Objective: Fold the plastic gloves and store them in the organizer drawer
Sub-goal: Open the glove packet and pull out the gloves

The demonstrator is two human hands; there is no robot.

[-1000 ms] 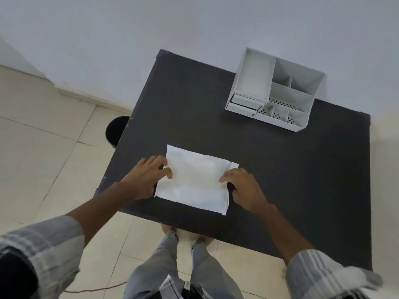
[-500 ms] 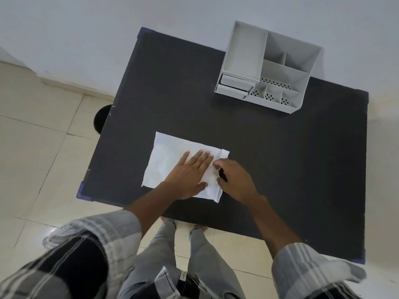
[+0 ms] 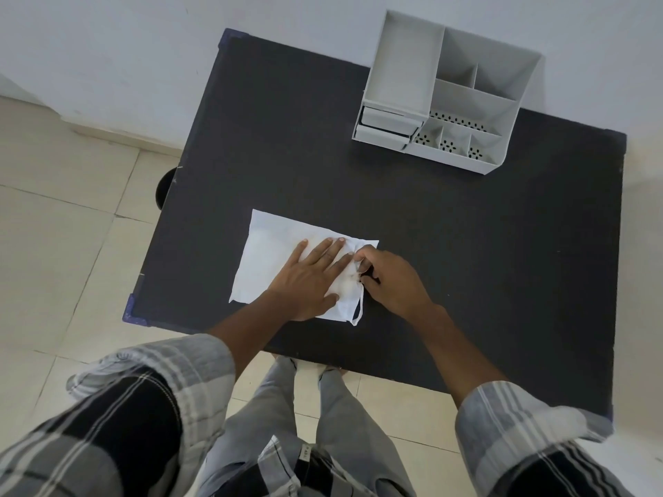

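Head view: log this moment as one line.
left hand flat on gloves | right hand pinching gloves' right edge | organizer far right, drawers shut | fold unfinished

Worktop (image 3: 466, 263) bare between the gloves (image 3: 280, 252) near the front edge and the organizer (image 3: 448, 102) at the back right corner; open path there. Organizer walls block the back right. Left and right sides clear.
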